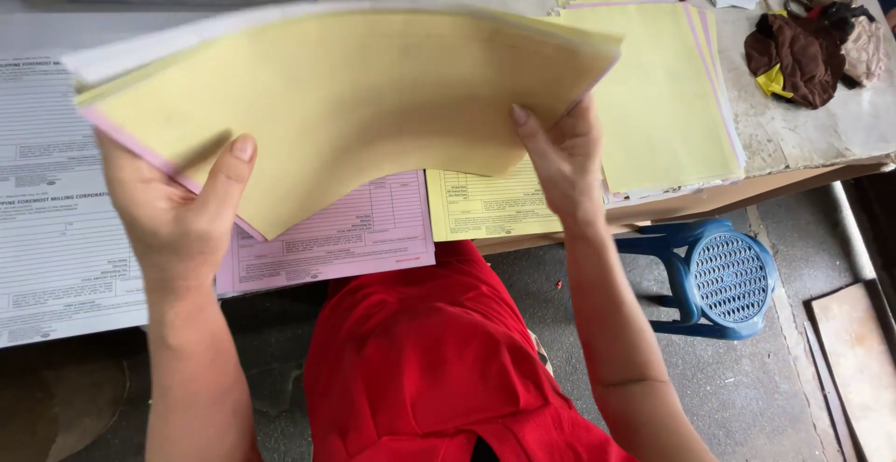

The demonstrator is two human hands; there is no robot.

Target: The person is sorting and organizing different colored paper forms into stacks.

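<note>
Both bare forearms raised from near, left hand (173, 215) at left, thumb up and fingers hidden, right hand (560, 159) at right, thumb up, both clamped shut

**Paper, plastic, cloth and worn surfaces**

The sheaf of sheets (345, 98) is thin matt paper, pale yellow on its face with pink and white edges, bending softly. The printed forms (56, 229) under it are matt paper too, white, pink and yellow. The table (821, 135) top looks rough, stained and dull. The blue stool (723, 280) is smooth moulded plastic with a perforated seat. The brown rag (803, 56) is crumpled cloth, and the floor (747, 397) is coarse grey concrete
</note>
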